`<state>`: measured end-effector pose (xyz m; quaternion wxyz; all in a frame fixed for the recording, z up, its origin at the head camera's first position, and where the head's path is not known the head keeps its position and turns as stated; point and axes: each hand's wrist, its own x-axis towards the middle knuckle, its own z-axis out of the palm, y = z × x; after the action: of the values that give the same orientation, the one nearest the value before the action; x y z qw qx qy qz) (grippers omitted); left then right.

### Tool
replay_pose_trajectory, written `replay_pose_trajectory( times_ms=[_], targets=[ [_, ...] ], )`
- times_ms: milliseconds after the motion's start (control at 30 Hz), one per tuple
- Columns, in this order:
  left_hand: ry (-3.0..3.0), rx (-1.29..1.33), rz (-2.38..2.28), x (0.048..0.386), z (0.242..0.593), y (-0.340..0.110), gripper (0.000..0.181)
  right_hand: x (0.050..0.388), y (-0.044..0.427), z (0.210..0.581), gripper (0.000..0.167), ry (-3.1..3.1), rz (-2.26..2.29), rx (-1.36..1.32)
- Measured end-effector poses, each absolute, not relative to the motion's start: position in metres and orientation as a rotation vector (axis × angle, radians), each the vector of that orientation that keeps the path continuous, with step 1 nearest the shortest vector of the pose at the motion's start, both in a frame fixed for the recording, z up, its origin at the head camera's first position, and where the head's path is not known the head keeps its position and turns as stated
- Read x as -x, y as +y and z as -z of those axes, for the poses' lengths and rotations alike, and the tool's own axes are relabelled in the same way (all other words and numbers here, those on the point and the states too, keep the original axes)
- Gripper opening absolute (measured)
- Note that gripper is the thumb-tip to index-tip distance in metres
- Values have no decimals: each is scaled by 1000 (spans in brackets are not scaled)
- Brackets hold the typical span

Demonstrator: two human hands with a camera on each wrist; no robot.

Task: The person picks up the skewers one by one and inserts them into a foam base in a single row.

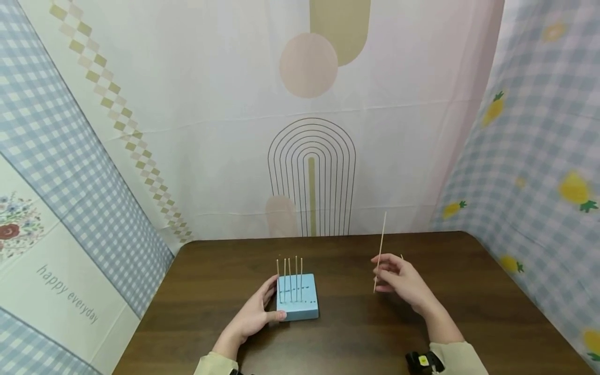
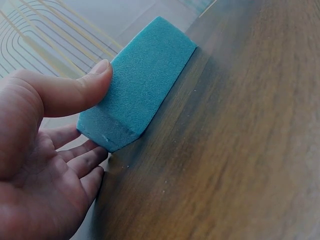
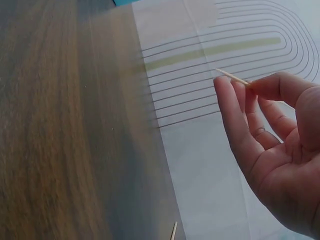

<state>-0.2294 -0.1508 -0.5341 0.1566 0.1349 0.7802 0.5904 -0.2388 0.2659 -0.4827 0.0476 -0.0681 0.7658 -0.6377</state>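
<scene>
A light blue foam block (image 1: 298, 311) lies on the table with several thin wooden sticks (image 1: 289, 278) standing upright in it, mostly toward its left side. Dark dots run in rows across its top. My left hand (image 1: 253, 314) holds the block at its left, the thumb (image 2: 82, 90) on the front face and the fingers along the side. Off to the right, above the table, my right hand (image 1: 398, 278) pinches another thin wooden stick (image 1: 382, 239) between thumb and fingertips. That stick is nearly upright, leaning slightly, apart from the block.
Beyond my right hand, the tip of one more stick (image 1: 401, 256) shows; it also appears as a stick (image 3: 174, 231) low in the right wrist view. The dark wooden table (image 1: 347, 344) ends at a patterned cloth backdrop (image 1: 225, 156), with checked cloths (image 1: 529, 172) at the sides.
</scene>
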Motion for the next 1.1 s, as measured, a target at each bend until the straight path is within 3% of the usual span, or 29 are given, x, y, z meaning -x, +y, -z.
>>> replay_pose_trajectory(
  times_ms=[1100],
  targets=[
    [2221,-412,-1701,233,536,-152,104,232,217,480,34,2334,1952,443]
  ],
)
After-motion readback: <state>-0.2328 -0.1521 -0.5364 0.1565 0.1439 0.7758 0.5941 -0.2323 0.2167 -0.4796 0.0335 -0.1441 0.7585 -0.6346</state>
